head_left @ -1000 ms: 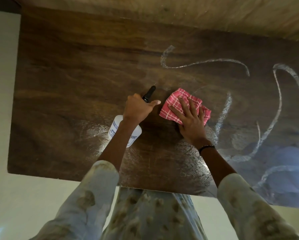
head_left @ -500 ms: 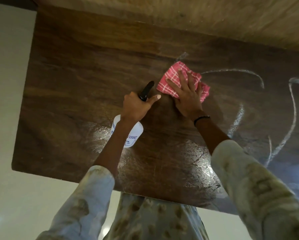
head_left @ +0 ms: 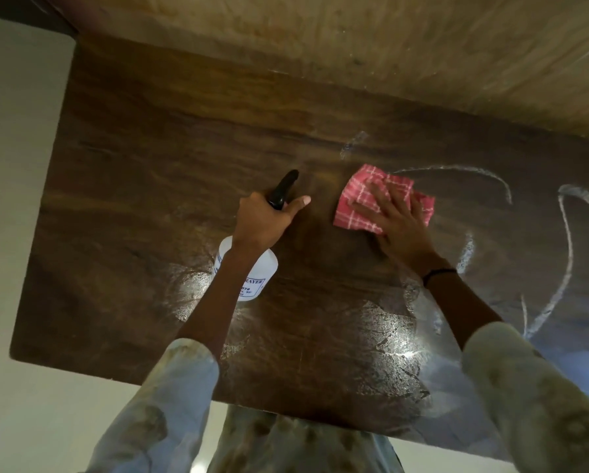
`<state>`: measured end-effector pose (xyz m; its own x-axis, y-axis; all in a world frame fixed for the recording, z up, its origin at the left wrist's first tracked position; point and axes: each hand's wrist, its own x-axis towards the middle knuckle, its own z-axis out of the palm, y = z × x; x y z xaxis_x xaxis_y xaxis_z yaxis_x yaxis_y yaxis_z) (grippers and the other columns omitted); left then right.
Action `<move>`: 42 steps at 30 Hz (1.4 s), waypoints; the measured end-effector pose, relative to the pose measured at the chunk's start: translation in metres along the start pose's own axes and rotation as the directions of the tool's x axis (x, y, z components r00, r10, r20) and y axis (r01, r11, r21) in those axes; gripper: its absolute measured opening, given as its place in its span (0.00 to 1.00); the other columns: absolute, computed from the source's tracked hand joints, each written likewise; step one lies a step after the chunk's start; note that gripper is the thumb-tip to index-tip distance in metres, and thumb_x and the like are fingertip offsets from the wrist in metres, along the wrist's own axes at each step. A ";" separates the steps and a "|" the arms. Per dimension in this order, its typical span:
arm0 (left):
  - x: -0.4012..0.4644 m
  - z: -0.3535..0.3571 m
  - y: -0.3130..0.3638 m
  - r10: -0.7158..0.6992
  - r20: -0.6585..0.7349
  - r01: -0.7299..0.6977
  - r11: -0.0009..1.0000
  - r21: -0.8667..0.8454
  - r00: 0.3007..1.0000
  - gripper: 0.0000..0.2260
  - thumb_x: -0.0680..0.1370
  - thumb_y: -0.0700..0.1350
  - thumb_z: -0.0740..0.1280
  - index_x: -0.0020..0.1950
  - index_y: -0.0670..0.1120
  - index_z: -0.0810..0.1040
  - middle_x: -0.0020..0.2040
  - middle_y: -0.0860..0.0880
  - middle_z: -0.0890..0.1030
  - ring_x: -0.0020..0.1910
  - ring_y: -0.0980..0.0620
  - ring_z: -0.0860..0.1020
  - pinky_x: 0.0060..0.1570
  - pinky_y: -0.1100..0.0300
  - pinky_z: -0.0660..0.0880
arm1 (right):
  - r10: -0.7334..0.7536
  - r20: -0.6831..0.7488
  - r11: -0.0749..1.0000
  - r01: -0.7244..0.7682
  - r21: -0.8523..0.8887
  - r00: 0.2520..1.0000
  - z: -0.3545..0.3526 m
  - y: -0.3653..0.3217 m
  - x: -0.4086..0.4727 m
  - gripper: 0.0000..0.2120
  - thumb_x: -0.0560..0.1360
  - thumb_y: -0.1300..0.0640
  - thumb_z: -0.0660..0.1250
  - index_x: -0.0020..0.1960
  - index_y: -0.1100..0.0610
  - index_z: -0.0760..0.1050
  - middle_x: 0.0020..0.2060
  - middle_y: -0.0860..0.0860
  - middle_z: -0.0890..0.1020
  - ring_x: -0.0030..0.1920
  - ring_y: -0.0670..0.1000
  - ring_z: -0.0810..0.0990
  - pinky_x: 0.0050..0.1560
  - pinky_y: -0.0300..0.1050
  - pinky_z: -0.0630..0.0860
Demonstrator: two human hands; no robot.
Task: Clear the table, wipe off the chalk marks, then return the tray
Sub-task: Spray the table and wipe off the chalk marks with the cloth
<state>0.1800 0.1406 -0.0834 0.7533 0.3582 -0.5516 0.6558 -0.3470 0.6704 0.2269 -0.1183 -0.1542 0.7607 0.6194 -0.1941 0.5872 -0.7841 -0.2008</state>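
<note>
dark brown wood with a strong grain makes the table top (head_left: 142, 186), and we see it from above. near the middle our left hand (head_left: 260, 221) grips the spray bottle (head_left: 252, 274): the fingers are curled around the neck under the black spray head (head_left: 283, 192), and the thumb points to the right, away from the bottle. the white body of the bottle hangs under the wrist, just above the table or resting on it; we cannot tell which. some blue letters are printed on it.

to the right of the bottle, a little apart, lies the red checked cloth (head_left: 361, 196), folded. our right hand (head_left: 400, 227) presses flat on it with straight, spread fingers, and the palm reaches over the near edge of the cloth onto the wood. a thin black band (head_left: 438, 273) is around this wrist.

white chalk marks (head_left: 567, 254) curve over the right part of the table, and one short mark (head_left: 352, 145) is just beyond the cloth on the far side. the near part of the table shines wet. a lighter wooden surface (head_left: 388, 46) runs along the far edge of the table.
</note>
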 end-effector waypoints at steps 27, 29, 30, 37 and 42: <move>0.049 0.063 0.080 0.136 0.092 -0.148 0.979 0.140 0.986 0.17 0.74 0.51 0.71 0.54 0.40 0.77 0.45 0.48 0.78 0.40 0.57 0.74 0.36 0.69 0.69 | 0.180 -0.056 0.982 -0.177 0.059 0.982 0.004 0.037 0.009 0.28 0.74 0.48 0.51 0.74 0.41 0.54 0.77 0.52 0.55 0.76 0.59 0.49 0.69 0.71 0.47; 0.050 0.060 0.082 0.139 0.085 -0.150 0.978 0.145 0.987 0.19 0.74 0.52 0.71 0.56 0.40 0.76 0.45 0.48 0.77 0.42 0.57 0.74 0.38 0.68 0.68 | 0.177 -0.050 0.983 -0.174 0.054 0.983 0.005 0.037 0.010 0.28 0.74 0.47 0.51 0.74 0.41 0.54 0.77 0.52 0.54 0.76 0.59 0.48 0.69 0.72 0.48; 0.052 0.058 0.082 0.134 0.086 -0.145 0.979 0.141 0.987 0.19 0.74 0.52 0.71 0.57 0.40 0.75 0.46 0.49 0.76 0.43 0.57 0.74 0.38 0.69 0.68 | 0.177 -0.049 0.983 -0.175 0.054 0.983 0.005 0.037 0.010 0.28 0.75 0.47 0.51 0.74 0.41 0.55 0.77 0.52 0.55 0.76 0.59 0.49 0.70 0.71 0.48; 0.059 0.048 0.081 0.103 0.039 -0.107 0.982 0.155 0.994 0.20 0.73 0.52 0.71 0.55 0.39 0.76 0.43 0.48 0.77 0.35 0.58 0.75 0.34 0.69 0.70 | 0.170 -0.062 0.985 -0.168 0.035 0.984 0.007 0.038 0.010 0.27 0.75 0.47 0.52 0.75 0.42 0.56 0.76 0.53 0.56 0.76 0.60 0.50 0.70 0.67 0.45; 0.061 0.042 0.074 0.083 0.051 -0.090 0.984 0.155 0.995 0.19 0.72 0.53 0.72 0.52 0.40 0.76 0.42 0.48 0.77 0.37 0.56 0.76 0.36 0.67 0.70 | 0.179 -0.061 0.984 -0.178 0.028 0.982 0.006 0.041 0.013 0.27 0.76 0.47 0.52 0.75 0.41 0.54 0.77 0.52 0.55 0.76 0.59 0.50 0.70 0.68 0.46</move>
<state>0.2770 0.1007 -0.0880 0.8068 0.2835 -0.5184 0.5848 -0.5078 0.6325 0.2592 -0.1424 -0.1711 0.8691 0.4652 -0.1681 0.4347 -0.8804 -0.1894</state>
